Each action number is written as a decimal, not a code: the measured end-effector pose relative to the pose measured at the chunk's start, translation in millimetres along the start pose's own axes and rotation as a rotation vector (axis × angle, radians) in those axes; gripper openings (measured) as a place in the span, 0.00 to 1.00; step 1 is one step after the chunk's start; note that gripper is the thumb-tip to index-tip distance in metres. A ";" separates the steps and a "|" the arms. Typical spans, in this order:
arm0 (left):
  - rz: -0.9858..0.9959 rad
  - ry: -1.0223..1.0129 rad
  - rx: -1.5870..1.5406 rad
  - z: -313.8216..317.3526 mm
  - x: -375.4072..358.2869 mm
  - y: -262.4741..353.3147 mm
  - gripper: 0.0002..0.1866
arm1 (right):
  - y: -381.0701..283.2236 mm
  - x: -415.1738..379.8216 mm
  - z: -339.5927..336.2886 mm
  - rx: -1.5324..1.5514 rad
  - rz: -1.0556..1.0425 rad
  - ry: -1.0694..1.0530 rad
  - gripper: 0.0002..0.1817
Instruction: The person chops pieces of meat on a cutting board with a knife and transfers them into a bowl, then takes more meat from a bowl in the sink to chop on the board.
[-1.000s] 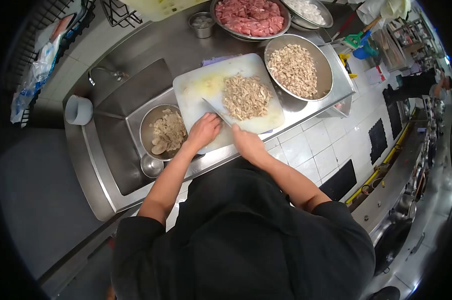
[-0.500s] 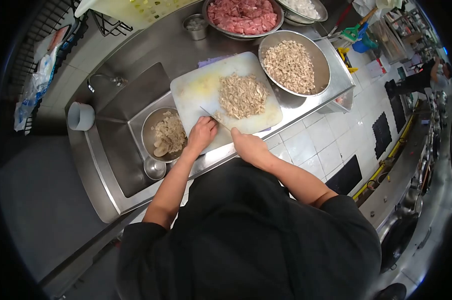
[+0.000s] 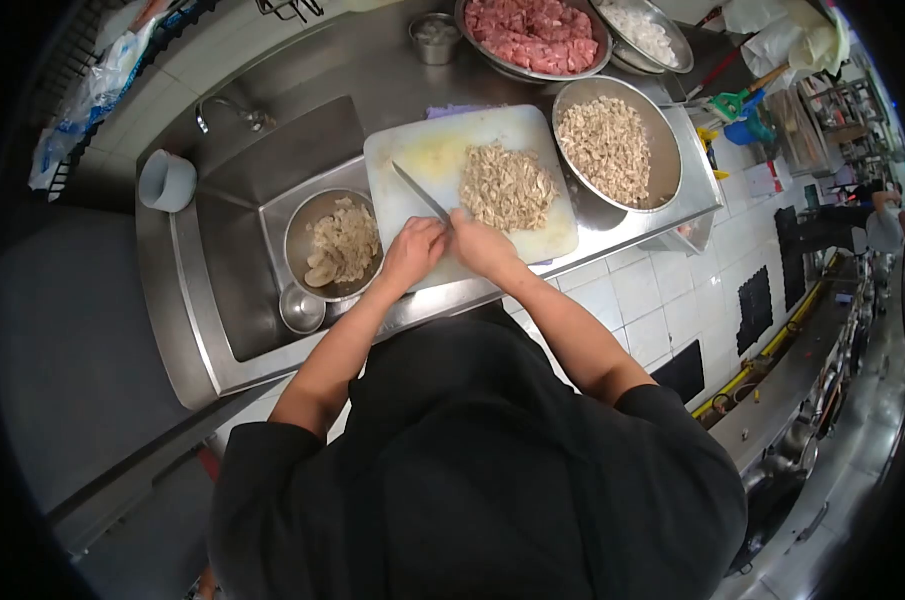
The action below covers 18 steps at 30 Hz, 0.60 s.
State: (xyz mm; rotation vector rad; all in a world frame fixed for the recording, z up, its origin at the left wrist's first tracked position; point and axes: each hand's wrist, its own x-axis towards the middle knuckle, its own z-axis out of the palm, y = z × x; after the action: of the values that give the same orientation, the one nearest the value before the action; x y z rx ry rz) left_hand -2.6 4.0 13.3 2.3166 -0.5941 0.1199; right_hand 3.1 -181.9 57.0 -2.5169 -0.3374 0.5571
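Note:
My right hand is closed around the handle of a kitchen knife, whose blade points up and left over the white cutting board. Close beside it, my left hand rests at the board's near edge with its fingers bent together; anything in them is hidden. A heap of chopped pale-brown food lies on the board, right of the blade. To the left, in the sink, a steel bowl holds larger pale pieces. Another steel bowl at the board's right contains chopped pieces.
Behind stand a bowl of raw pink meat, a bowl of white pieces and a small metal cup. A faucet and a white container are at the left. Another person stands far right.
The knife has swung so its blade points further up the board, and my hands have drawn closer together. The view has shifted, moving the board and bowls slightly right.

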 end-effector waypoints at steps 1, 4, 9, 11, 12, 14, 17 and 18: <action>0.008 0.008 0.002 -6.3 6.2 4.9 0.11 | -4.6 4.5 -14.7 -0.030 -0.041 -0.008 0.13; -0.074 0.037 0.008 -8.3 -2.5 19.0 0.13 | -14.8 -28.6 -35.1 -0.060 -0.011 -0.040 0.12; -0.049 -0.029 0.037 2.6 -11.7 3.9 0.14 | -5.2 -40.4 0.7 -0.117 0.073 -0.104 0.11; -0.035 -0.010 0.009 3.2 -13.4 0.5 0.14 | -10.2 -12.7 4.0 -0.053 0.052 -0.060 0.13; -0.013 0.011 -0.008 2.3 -13.3 -1.5 0.14 | -8.3 -11.3 3.8 -0.053 0.051 -0.061 0.13; -0.023 0.009 -0.018 -1.5 -14.1 -1.1 0.14 | -5.8 -5.6 -2.3 -0.041 -0.077 0.042 0.15; -0.044 -0.022 -0.019 -6.3 -10.9 -2.1 0.13 | -8.3 -37.2 -0.6 -0.106 0.023 -0.083 0.16; -0.051 -0.059 -0.008 -7.4 -9.8 -2.4 0.12 | -2.2 -30.1 17.3 -0.112 0.009 -0.044 0.16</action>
State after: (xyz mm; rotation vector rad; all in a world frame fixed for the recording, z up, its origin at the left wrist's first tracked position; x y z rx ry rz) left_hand -9.7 14.3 14.7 2.3321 -0.5630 0.0249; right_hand -31.5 -182.7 54.4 -2.6174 -0.3840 0.6132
